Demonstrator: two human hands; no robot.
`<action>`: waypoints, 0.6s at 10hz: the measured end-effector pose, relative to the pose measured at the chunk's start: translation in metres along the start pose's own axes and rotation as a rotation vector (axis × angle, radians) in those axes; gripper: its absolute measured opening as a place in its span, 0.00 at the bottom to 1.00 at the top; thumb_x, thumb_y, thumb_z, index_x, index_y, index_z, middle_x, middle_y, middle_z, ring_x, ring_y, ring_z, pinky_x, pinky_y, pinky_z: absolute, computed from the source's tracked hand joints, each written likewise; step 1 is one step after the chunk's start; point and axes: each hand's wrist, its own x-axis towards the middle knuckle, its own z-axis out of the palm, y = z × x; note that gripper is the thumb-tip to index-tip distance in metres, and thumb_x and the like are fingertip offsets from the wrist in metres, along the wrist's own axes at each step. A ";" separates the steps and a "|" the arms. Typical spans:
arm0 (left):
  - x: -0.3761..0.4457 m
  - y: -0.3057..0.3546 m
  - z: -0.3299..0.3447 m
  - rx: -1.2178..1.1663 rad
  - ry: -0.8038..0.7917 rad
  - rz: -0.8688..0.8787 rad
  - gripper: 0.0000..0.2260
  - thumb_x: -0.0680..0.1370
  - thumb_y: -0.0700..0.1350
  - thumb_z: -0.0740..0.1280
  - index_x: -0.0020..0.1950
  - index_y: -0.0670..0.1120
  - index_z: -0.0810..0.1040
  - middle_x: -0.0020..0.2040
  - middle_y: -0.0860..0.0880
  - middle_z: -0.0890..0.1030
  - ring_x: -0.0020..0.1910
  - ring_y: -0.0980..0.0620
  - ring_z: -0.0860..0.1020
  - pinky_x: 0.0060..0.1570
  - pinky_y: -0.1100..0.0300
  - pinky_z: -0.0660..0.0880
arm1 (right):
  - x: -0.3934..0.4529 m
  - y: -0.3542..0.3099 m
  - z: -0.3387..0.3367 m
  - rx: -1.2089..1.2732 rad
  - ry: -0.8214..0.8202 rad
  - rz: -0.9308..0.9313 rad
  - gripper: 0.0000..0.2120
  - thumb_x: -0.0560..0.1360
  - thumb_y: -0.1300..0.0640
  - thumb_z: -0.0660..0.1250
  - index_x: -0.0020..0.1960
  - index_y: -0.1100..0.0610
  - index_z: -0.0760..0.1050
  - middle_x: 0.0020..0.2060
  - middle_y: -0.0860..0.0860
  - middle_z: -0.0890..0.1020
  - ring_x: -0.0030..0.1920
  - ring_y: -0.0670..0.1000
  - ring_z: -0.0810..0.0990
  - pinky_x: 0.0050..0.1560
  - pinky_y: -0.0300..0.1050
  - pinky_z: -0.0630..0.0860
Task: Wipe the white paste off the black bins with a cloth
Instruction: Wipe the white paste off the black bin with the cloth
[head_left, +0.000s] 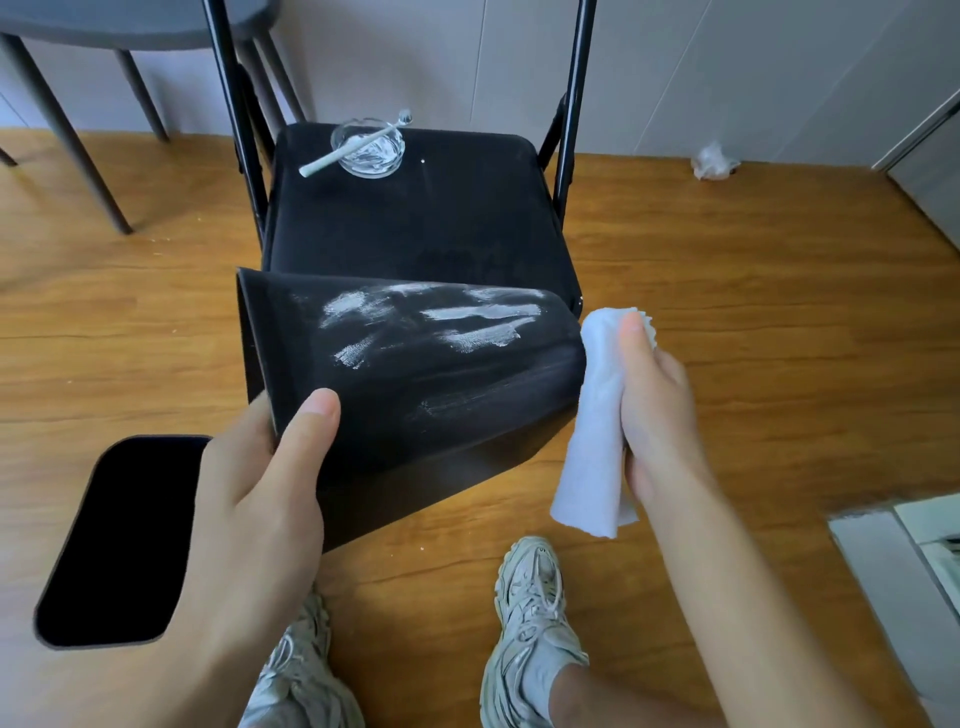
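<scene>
Head view shows the left hand (260, 483) holding a black bin (415, 384) on its side by the rim, thumb outside, so the smeared wall faces up for wiping. The grip is closed around the rim. White paste (467, 322) streaks lie across the upper wall. The right hand (654, 405) pinches a folded white cloth (597, 415), touching the bin's bottom end. Behind stands a black chair (415, 208) carrying a glass dish (369, 148) with a brush (353, 148). A second black bin (124, 540) stands on the floor at the left, near nothing that blocks the wiping.
</scene>
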 end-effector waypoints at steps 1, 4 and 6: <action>0.003 0.007 0.000 0.001 0.015 0.006 0.22 0.73 0.54 0.65 0.65 0.49 0.75 0.62 0.42 0.79 0.63 0.40 0.77 0.63 0.35 0.71 | -0.001 0.000 -0.003 0.031 0.045 0.004 0.16 0.79 0.42 0.57 0.41 0.50 0.76 0.32 0.45 0.81 0.37 0.45 0.81 0.39 0.41 0.75; 0.005 0.013 0.010 -0.275 0.005 -0.413 0.13 0.78 0.51 0.64 0.40 0.49 0.86 0.43 0.48 0.87 0.38 0.49 0.86 0.39 0.53 0.78 | 0.001 0.012 -0.007 -0.070 0.102 -0.120 0.16 0.78 0.42 0.57 0.41 0.50 0.77 0.35 0.44 0.80 0.41 0.47 0.80 0.43 0.46 0.74; 0.014 0.014 0.008 -0.292 0.145 -0.474 0.12 0.80 0.55 0.63 0.47 0.50 0.80 0.35 0.50 0.86 0.32 0.51 0.85 0.33 0.57 0.76 | -0.003 0.015 -0.001 -0.420 0.143 -0.284 0.16 0.80 0.46 0.55 0.42 0.55 0.73 0.37 0.43 0.75 0.38 0.43 0.74 0.36 0.38 0.68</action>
